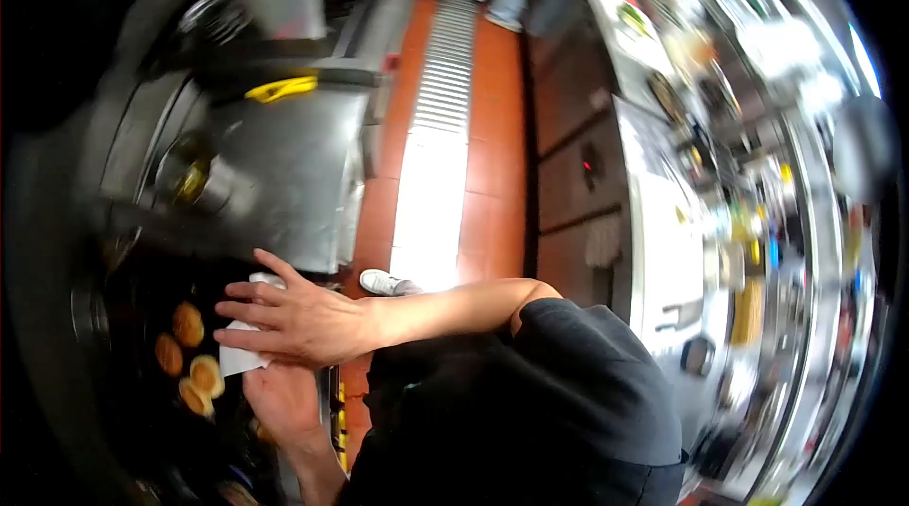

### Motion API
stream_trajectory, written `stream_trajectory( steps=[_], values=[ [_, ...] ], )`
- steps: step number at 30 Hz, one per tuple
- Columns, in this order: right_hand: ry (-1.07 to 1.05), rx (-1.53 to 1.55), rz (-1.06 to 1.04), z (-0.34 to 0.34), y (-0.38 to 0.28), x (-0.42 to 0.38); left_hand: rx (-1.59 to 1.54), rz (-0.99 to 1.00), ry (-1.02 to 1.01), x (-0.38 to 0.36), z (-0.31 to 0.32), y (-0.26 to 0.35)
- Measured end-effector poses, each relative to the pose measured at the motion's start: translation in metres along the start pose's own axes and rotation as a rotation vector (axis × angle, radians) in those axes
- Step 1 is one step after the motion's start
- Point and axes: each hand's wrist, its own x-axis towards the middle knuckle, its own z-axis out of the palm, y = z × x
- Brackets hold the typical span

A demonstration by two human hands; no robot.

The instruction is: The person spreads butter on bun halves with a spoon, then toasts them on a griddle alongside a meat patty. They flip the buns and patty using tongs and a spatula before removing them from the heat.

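Head view: a white sheet (235,360), cloth or paper, I cannot tell which, is pressed beneath the right hand (308,321), just above the left hand (282,402). The right hand lies over it with fingers spread well apart and stretched out, not curled into a grip. The left hand sits close against the right hand's lower side, at the sheet's near edge; its fingers are largely hidden, so I cannot tell whether they pinch the sheet or merely touch it.

I judge the sheet to be light, thin and limp, folding easily and offering no stiffness; if greasy, it might slide under a flat palm. The bunched part under the right hand looks the better place to hold, gathered between fingers and palm, rather than a loose corner.

Its visible stretch runs crosswise to the right hand's fingers, showing above and below them, and one corner pokes out past the lowest fingertip. Much is covered, so its true long axis is uncertain. Beyond the fingertips, browned rounds (187,324) lie on a dark griddle (161,421); past the right hand's upper side stretches a steel surface (294,156).
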Motion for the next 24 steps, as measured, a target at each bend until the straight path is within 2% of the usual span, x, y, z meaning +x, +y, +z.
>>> stream_trajectory(
  steps=[3,5,6,7,8,9,10,11,12,13,14,15,16,17,19,21,22,24],
  values=[
    [0.006,-0.145,0.200,-0.033,-0.012,-0.054,-0.011,-0.146,-0.119,0.002,0.009,-0.025],
    [0.018,-0.194,0.324,-0.059,-0.021,-0.086,0.055,-0.176,-0.089,0.011,0.015,-0.040],
    [0.065,-0.215,0.442,-0.074,-0.025,-0.112,0.303,-0.173,0.104,0.025,0.019,-0.049],
    [0.111,-0.227,0.549,-0.093,-0.027,-0.138,0.170,-0.172,-0.041,0.039,-0.007,-0.056],
    [0.353,-0.276,0.594,-0.115,-0.025,-0.169,0.217,-0.211,-0.056,0.048,-0.024,-0.057],
    [0.265,-0.360,0.940,-0.156,-0.037,-0.212,0.259,-0.243,-0.070,0.051,-0.038,-0.060],
    [0.431,-0.371,1.157,-0.196,-0.031,-0.255,0.333,-0.170,-0.217,0.049,-0.058,-0.067],
    [0.666,-0.872,1.057,-0.226,-0.040,-0.317,0.325,-0.218,-0.079,0.036,-0.046,-0.072],
    [0.793,-1.018,1.398,-0.235,-0.039,-0.384,0.324,-0.289,0.070,0.037,-0.035,-0.080],
    [1.350,-0.840,1.752,-0.247,-0.053,-0.463,0.345,-0.329,0.048,0.014,-0.011,-0.094],
    [1.181,-1.288,1.849,-0.260,-0.084,-0.557,0.444,-0.294,0.181,-0.017,0.017,-0.113],
    [1.085,-1.481,2.090,-0.273,-0.128,-0.585,0.544,-0.247,0.310,-0.031,0.035,-0.127],
    [1.189,-1.455,2.190,-0.276,-0.162,-0.610,0.571,-0.285,0.331,-0.034,0.041,-0.144],
    [1.111,-1.498,2.458,-0.278,-0.184,-0.616,0.573,-0.361,0.298,-0.029,0.039,-0.158],
    [1.086,-1.472,2.525,-0.275,-0.215,-0.635,0.562,-0.499,0.233,-0.013,0.034,-0.185],
    [0.914,-1.450,2.574,-0.264,-0.222,-0.657,0.548,-0.594,0.175,0.006,0.034,-0.205],
    [0.919,-1.448,2.574,-0.269,-0.217,-0.658,0.536,-0.634,0.154,0.013,0.035,-0.213],
    [0.934,-1.541,2.396,-0.294,-0.197,-0.646,0.515,-0.677,0.131,0.024,0.038,-0.228]
  ],
)
